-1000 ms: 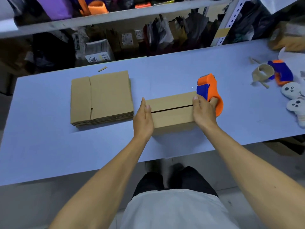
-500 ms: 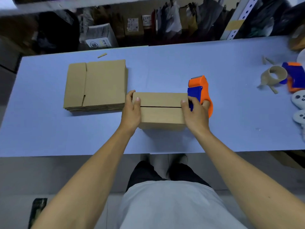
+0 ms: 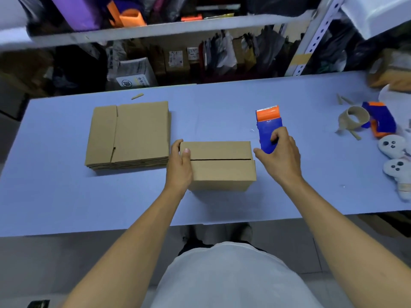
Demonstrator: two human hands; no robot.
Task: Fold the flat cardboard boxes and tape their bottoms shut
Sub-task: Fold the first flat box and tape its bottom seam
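Left hand [image 3: 179, 165] grips folded box [image 3: 219, 165] at its left end | right hand [image 3: 279, 155] has left the box, now grasps tape dispenser [image 3: 268, 130] | seam untaped, taping next | flat stack [image 3: 129, 135] waits on table [image 3: 66, 196].

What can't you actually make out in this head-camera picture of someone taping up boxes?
- Tape roll inside the tape dispenser: hidden by its casing and the right hand.
- Number of flat boxes in the stack: edges too thin to count.
- Underside of the folded box: faces the table.
- Left hand fingers: partly behind the box's end.
- Shelf items: blurred; labels unreadable.
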